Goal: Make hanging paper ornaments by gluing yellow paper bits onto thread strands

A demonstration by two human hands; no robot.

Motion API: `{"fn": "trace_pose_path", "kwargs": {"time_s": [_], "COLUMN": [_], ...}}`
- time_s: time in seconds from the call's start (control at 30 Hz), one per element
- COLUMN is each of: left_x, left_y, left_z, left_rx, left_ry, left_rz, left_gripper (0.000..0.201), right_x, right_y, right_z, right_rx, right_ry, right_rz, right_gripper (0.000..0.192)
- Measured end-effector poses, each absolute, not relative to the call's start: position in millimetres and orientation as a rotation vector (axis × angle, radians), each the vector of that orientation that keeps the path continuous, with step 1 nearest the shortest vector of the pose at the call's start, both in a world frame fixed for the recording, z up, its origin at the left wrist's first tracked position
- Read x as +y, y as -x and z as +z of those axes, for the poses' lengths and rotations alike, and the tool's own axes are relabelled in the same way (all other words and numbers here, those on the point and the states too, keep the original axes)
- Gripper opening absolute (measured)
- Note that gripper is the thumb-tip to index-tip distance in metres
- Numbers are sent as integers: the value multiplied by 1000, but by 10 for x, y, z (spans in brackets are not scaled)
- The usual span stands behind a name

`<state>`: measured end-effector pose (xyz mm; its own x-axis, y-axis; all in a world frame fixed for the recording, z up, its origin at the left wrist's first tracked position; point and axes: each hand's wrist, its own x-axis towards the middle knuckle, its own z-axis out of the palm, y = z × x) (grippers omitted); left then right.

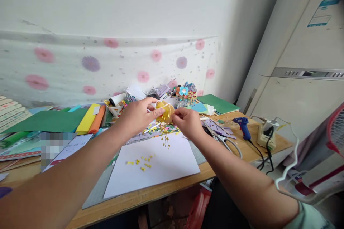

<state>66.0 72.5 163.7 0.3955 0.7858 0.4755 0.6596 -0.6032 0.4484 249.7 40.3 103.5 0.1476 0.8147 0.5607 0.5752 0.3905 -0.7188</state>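
Above the white sheet (153, 177), my left hand (142, 112) is closed around a yellow paper flower (168, 111) with a white looped band along its top. Thin strands with small yellow pieces (165, 137) dangle beneath the flower. My right hand (187, 120) pinches at the flower's right edge, thumb and finger together; whether it grips the petal or something small there is hidden. Several tiny yellow scraps (143, 164) lie scattered on the white sheet below.
Colourful paper scraps cover the table behind my hands. Scissors (224, 141), a blue glue gun (243, 127) and a power strip (266, 136) with cords are at right. Paper rolls (88, 118) and a phone (68, 150) lie left. A decorated cup (116, 109) stands at the back.
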Motion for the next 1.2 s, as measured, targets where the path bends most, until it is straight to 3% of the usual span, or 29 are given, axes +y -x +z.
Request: {"fn": "trace_pose_path", "kwargs": {"time_s": [0.1, 0.27, 0.37, 0.57, 0.63, 0.77, 0.93, 1.2], "left_x": [691, 671, 662, 651, 646, 631, 646, 748], "left_y": [-592, -502, -429, -298, -310, -370, -361, -219], "left_z": [1774, 1937, 1989, 1944, 1865, 1746, 1812, 1907], "left_rx": [1332, 1236, 1190, 858, 902, 946, 946, 976], "left_ry": [-2628, -2657, -2515, -2661, -2738, -2881, -2825, -2252], "left_rz": [1027, 1127, 1171, 869, 894, 979, 954, 1023], "left_gripper": [30, 35, 20, 43, 36, 4, 8, 10], "right_x": [453, 495, 489, 464, 468, 483, 505, 499], "right_y": [-2448, -2338, -2277, -2179, -2149, -2100, -2063, -2014], "right_z": [987, 912, 906, 911, 900, 866, 800, 673], "right_rx": [-1447, -1435, -1426, -1387, -1374, -1355, -1343, -1335], "right_ry": [1203, 1086, 1033, 987, 981, 972, 951, 926], "right_rz": [534, 787, 882, 966, 978, 1014, 1061, 1118], "right_gripper": [13, 18, 17, 13, 13, 13, 15, 19]}}
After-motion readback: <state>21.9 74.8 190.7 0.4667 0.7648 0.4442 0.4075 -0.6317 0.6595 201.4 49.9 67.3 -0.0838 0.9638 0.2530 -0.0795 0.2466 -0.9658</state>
